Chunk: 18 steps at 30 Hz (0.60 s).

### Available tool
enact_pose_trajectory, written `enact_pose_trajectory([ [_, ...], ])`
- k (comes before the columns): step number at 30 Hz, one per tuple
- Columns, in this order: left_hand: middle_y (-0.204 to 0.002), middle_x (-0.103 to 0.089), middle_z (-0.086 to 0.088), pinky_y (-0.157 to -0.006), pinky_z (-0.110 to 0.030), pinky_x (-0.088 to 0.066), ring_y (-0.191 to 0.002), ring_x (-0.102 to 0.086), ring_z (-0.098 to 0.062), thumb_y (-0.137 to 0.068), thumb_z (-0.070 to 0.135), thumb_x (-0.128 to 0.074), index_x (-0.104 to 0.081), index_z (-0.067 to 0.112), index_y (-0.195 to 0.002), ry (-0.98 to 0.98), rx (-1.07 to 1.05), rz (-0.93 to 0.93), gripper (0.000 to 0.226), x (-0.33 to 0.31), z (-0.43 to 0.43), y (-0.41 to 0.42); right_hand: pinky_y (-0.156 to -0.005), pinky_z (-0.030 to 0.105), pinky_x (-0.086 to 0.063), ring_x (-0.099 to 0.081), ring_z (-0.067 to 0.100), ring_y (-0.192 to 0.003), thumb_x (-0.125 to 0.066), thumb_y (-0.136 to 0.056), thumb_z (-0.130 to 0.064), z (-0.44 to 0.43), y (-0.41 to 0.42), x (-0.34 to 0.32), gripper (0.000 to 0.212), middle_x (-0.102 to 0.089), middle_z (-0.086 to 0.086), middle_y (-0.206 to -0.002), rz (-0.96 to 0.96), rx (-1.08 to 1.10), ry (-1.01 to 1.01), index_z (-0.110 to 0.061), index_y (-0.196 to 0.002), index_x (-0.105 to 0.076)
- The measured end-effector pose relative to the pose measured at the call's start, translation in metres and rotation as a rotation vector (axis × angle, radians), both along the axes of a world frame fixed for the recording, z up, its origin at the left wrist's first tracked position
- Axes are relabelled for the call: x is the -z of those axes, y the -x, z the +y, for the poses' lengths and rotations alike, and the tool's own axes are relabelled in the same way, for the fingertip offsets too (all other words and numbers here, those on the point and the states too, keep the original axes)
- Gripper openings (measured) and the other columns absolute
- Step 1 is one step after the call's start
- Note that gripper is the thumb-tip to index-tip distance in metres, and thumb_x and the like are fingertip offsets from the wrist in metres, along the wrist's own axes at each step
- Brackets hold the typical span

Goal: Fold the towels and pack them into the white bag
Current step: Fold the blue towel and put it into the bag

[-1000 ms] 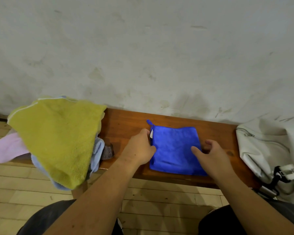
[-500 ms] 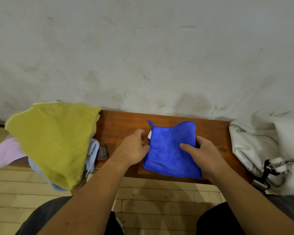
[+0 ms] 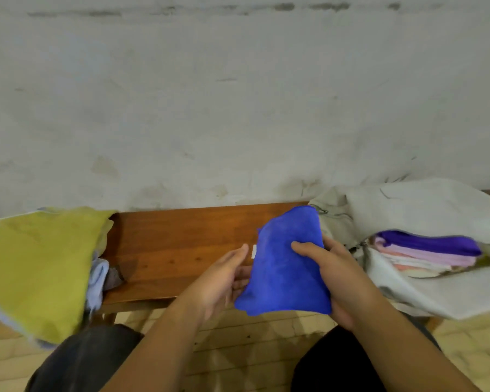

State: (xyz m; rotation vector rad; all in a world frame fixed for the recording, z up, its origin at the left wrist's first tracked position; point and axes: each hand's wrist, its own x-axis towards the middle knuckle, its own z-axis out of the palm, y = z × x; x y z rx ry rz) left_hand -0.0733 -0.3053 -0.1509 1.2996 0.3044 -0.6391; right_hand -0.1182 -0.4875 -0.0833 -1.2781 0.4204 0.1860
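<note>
1. At the right of the frame your white bag (image 3: 425,210) lies slumped on the bench (image 3: 181,244) with its mouth open toward you. Inside it sits a stack of folded towels, with a purple towel (image 3: 427,243) on top and lilac and pale pink ones (image 3: 425,258) beneath.
2. The folded blue towel (image 3: 283,267) is at lower centre, held over the bench's front edge, just left of the bag's mouth.
3. Your right hand (image 3: 337,273) clamps it, thumb across the top face and fingers curled under the right edge.
4. Your left hand (image 3: 224,281) is spread with its fingers straight. The palm is turned toward the towel and touches its left edge, near a small white tag.
5. At the left of the frame is a heap of unfolded towels. A yellow towel (image 3: 37,264) drapes over the bench end, with a light blue towel (image 3: 96,278) and a dark cloth (image 3: 113,277) tucked beside it.
6. The bench is reddish-brown wood, set against a stained whitish wall (image 3: 238,108). Pale wooden floorboards (image 3: 252,340) run below, and your dark-trousered knees show at the bottom.
</note>
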Motion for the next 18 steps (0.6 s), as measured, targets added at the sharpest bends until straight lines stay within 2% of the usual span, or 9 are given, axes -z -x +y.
enact_pose_trajectory([
  [2,-0.119,-0.071,-0.011,-0.071,-0.03,-0.054,-0.098,-0.068,-0.029,-0.087,0.045,-0.067,-0.064,0.017,-0.131,0.037,-0.017,-0.012,0.052,-0.003,-0.019,0.01,-0.09,0.045,-0.057,-0.075,0.029,-0.099,-0.066,-0.094,-0.011,-0.017,0.011,-0.004,0.023,-0.078,0.009,-0.107,-0.012,0.028,-0.02,-0.012,-0.116,-0.071],
  [4,-0.12,-0.072,-0.012,-0.079,-0.032,-0.058,-0.099,-0.071,-0.025,-0.089,0.031,-0.068,-0.063,0.013,-0.131,0.079,-0.032,-0.014,0.046,-0.006,-0.036,0.016,-0.089,0.044,-0.057,-0.075,0.029,-0.099,-0.065,-0.094,-0.01,-0.035,0.022,-0.006,0.022,-0.078,0.009,-0.108,-0.029,0.047,-0.01,-0.013,-0.115,-0.071],
  [6,-0.117,-0.074,-0.012,-0.077,-0.034,-0.061,-0.092,-0.073,-0.023,-0.094,0.018,-0.067,-0.06,0.018,-0.133,0.116,-0.019,-0.026,0.039,-0.009,-0.053,0.022,-0.084,0.042,-0.058,-0.076,0.027,-0.097,-0.065,-0.094,-0.01,-0.056,0.035,-0.007,0.021,-0.078,0.007,-0.106,-0.042,0.073,0.005,-0.016,-0.114,-0.071],
  [9,-0.114,-0.075,-0.01,-0.087,-0.041,-0.06,-0.101,-0.073,-0.027,-0.096,0.011,-0.066,-0.056,0.03,-0.133,0.066,0.012,-0.069,0.043,-0.02,-0.078,0.034,-0.088,0.047,-0.058,-0.075,0.028,-0.097,-0.066,-0.092,-0.008,-0.094,0.051,-0.006,0.025,-0.078,0.005,-0.107,-0.017,0.134,0.054,-0.02,-0.115,-0.07],
  [13,-0.122,-0.069,-0.013,-0.075,-0.04,-0.06,-0.101,-0.073,-0.03,-0.095,0.003,-0.065,-0.061,0.039,-0.131,0.042,0.038,-0.106,0.051,-0.04,-0.112,0.048,-0.094,0.054,-0.053,-0.072,0.039,-0.102,-0.055,-0.09,0.002,-0.145,0.064,-0.006,0.032,-0.076,0.016,-0.109,0.053,0.182,0.006,-0.012,-0.114,-0.071],
  [16,-0.121,-0.069,-0.013,-0.073,-0.041,-0.061,-0.1,-0.073,-0.031,-0.096,-0.003,-0.058,-0.066,0.04,-0.125,0.058,0.087,-0.089,0.053,-0.054,-0.138,0.054,-0.084,0.045,-0.052,-0.068,0.04,-0.102,-0.051,-0.087,0.001,-0.178,0.064,-0.008,0.027,-0.072,0.022,-0.114,0.141,0.18,-0.075,0.004,-0.11,-0.064],
  [18,-0.121,-0.07,-0.013,-0.078,-0.041,-0.062,-0.102,-0.073,-0.032,-0.095,-0.007,-0.054,-0.067,0.036,-0.126,0.083,0.107,-0.056,0.055,-0.062,-0.154,0.057,-0.074,0.039,-0.049,-0.064,0.037,-0.097,-0.051,-0.084,-0.002,-0.196,0.061,-0.012,0.025,-0.069,0.022,-0.109,0.172,0.164,-0.111,-0.004,-0.105,-0.065],
])
